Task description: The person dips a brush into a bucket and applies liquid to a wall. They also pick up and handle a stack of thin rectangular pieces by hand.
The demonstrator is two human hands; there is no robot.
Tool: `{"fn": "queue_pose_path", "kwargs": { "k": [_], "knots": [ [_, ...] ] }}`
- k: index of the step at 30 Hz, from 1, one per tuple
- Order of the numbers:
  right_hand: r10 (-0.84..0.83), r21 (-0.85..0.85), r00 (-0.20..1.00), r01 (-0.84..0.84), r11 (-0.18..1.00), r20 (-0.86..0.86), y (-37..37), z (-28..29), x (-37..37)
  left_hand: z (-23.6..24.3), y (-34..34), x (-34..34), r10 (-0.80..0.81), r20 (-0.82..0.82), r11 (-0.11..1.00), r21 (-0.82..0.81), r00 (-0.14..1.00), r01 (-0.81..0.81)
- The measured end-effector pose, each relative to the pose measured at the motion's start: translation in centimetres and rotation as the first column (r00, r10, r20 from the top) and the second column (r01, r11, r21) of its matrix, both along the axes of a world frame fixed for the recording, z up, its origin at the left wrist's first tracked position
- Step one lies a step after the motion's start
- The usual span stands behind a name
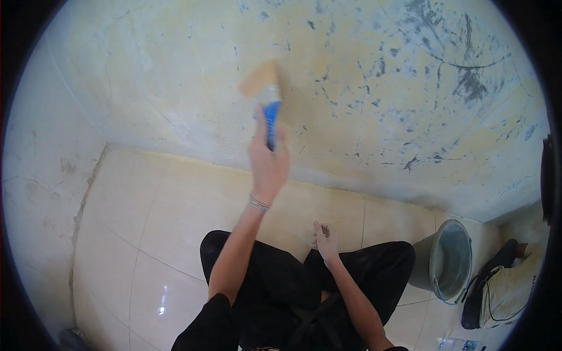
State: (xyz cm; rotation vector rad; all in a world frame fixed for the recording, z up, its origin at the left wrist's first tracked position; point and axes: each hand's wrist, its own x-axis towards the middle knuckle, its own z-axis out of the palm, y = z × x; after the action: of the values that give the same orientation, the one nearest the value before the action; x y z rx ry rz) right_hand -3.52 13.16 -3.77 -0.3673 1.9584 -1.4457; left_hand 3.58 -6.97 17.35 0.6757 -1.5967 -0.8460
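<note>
My left hand [269, 164] is closed round the blue handle of a wide paintbrush [270, 93], with a silvery bracelet at the wrist. The brush has a metal band and pale tan bristles, blurred by motion. Its bristles are at the wall [193, 111], though I cannot tell whether they touch. That wall is yellowish white, with dark scuffed patches mostly toward the right. Low between my bent knees, my right hand [325, 241] has its fingers curled and looks dusted with white. Whatever lies inside its fingers, if anything, is too small to make out.
A grey bucket [436, 260] with a thin handle stands beside my right knee. Right of it, another person [509, 286] is partly in view, in dark and tan clothing. Cream floor tiles [170, 234] meet the wall, and a side wall [41, 193] rises at the left.
</note>
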Motion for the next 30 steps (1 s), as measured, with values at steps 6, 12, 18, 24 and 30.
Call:
{"fn": "queue_pose_path", "kwargs": {
  "k": [6, 12, 18, 24, 30],
  "knots": [
    [0.0, -0.019, 1.0, 0.0, 1.0, 0.001, 0.0, 0.7, 0.1, -2.1, 5.5, -2.9, -0.319, 0.114, 0.945, -0.03, 0.941, 0.325],
    [-0.024, -0.038, 0.999, 0.023, 0.999, -0.038, 0.6, -0.6, -0.6, 2.8, 3.7, 0.5, -0.638, -0.212, 0.564, 0.527, 0.741, 0.636],
    [0.018, -0.059, 1.0, -0.019, 0.998, -0.011, 0.3, 0.2, 0.2, 4.9, -2.6, 6.3, -0.544, -0.594, 0.274, 0.541, 0.592, 0.795],
    [-0.025, -0.093, 0.999, 0.021, 0.995, -0.043, 0.3, 0.1, 0.0, 4.5, -7.0, 10.9, -0.337, -0.725, 0.488, 0.412, 0.601, 0.769],
    [0.001, -0.089, 0.997, -0.007, 0.996, -0.073, 0.2, -0.3, 0.1, 0.0, -10.4, 12.7, -0.198, -0.965, 0.223, 0.126, 0.172, 0.967]
  ]
}}
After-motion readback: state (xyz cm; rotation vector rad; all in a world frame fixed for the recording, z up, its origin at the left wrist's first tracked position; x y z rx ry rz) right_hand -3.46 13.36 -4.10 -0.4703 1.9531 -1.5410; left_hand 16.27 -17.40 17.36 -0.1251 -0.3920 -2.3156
